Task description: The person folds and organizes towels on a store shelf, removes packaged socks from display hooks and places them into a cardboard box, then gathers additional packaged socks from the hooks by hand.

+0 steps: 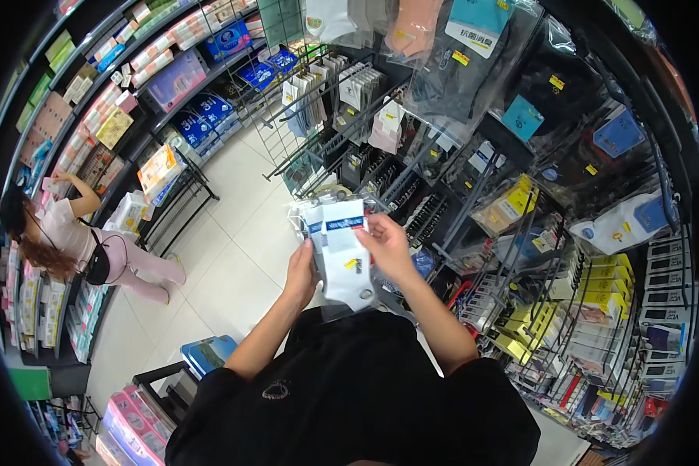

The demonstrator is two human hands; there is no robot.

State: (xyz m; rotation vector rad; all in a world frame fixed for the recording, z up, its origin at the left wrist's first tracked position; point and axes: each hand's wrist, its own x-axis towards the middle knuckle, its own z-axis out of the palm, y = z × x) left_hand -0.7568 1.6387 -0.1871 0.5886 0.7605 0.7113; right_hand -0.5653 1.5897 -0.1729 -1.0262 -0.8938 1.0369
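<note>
- My left hand point(300, 269) was curled at the left edge of the white sock pack point(348, 272), its thumb lying along that side and pointing away from me; the other fingers were out of sight, going under the pack.
- My right hand point(387, 242) was closed in a pinch at the far right corner of the same pack, thumb bent inward onto its face by the end of the blue-banded label point(345, 224), fingers folded together behind the thumb.
- Both hands were drawn nearly shut, with the pack held between them, its label end away from me and its lower end towards my black shirt point(349, 388).
- My left forearm point(260, 330) ran forward and slightly inward to that hand; my right forearm point(436, 317) slanted inward more steeply, the elbow set out to the side.
- Just beyond my left hand, more clear wrapping showed beside the label; I could not tell how many packs I had hold of.
- To the right of my right hand hung yellow-labelled packs point(607, 278); beyond both hands stood a wire mesh panel point(274, 128).
- Well left of my left hand, over the tiled floor point(229, 241), another person point(74, 237) stood facing the shelves.
</note>
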